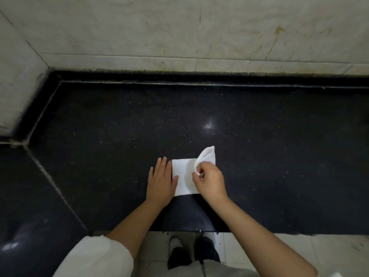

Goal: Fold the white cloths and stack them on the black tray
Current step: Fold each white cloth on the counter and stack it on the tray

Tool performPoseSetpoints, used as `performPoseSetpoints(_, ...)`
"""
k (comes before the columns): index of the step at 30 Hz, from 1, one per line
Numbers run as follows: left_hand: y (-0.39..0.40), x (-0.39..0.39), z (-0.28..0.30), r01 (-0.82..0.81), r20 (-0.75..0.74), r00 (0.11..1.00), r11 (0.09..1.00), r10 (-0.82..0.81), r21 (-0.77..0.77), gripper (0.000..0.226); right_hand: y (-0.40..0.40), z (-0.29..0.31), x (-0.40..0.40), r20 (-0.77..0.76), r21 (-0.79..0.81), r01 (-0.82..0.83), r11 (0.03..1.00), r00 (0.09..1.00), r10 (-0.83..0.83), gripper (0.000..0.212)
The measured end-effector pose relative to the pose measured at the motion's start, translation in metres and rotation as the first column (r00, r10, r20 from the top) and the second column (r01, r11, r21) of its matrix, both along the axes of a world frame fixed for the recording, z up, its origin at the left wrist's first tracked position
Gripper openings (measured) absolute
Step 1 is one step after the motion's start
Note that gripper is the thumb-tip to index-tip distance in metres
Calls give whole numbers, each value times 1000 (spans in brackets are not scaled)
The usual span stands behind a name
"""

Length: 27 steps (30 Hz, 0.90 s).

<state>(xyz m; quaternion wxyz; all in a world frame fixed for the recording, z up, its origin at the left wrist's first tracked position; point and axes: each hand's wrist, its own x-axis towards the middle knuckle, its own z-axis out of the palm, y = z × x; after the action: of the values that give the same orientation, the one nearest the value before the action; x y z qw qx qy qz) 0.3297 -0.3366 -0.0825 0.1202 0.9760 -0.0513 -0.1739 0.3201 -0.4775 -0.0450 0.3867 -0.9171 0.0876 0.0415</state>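
One white cloth [182, 176] lies on the black stone counter [119, 126], near its front edge. My left hand [160, 180] lies flat beside the cloth's left edge, fingers straight, thumb resting on the cloth. My right hand [209, 181] pinches the cloth's right edge and has it lifted and curled over toward the left, so a loop of cloth stands up at the far right corner. No black tray is in view.
A pale marble wall [199, 37] backs the counter and turns a corner at the far left. The counter's front edge runs just below my forearms, with light floor tiles [299, 248] and my shoes [191, 252] below it.
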Motion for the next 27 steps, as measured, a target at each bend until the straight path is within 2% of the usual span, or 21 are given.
performPoseSetpoints(3,25,-12,-2,-90,98,991,994,95,-58,56,29,-25,-7,-90,-30,-195,980,977,192,6)
performPoseSetpoints(5,36,-19,0,-152,149,975,985,163,-86,55,35,-40,-15,-108,-90,-262,961,962,253,12)
performPoseSetpoints(8,47,-28,-2,-205,64,975,973,213,-111,49,32,-48,-18,-75,-117,-296,948,954,289,15)
performPoseSetpoints(12,52,-36,-1,-206,87,972,969,219,-135,48,27,-45,-16,62,-78,-181,981,981,185,10)
performPoseSetpoints(15,56,-38,-2,-197,85,974,970,211,-143,48,37,-42,-17,146,-73,-165,984,974,174,9)
performPoseSetpoints(17,58,-41,-3,-195,86,974,969,209,-154,48,43,-48,-19,147,-91,-213,973,963,225,6)
performPoseSetpoints(20,65,-46,-7,-194,95,972,964,214,-183,47,46,-60,-24,60,-115,-328,938,940,336,4)
performPoseSetpoints(25,76,-51,-13,-168,127,972,962,198,-216,44,38,-45,-28,-48,-180,-512,840,858,512,34)
performPoseSetpoints(27,75,-50,-15,-137,155,972,964,174,-228,39,26,-36,-33,-53,-188,-522,832,851,522,38)
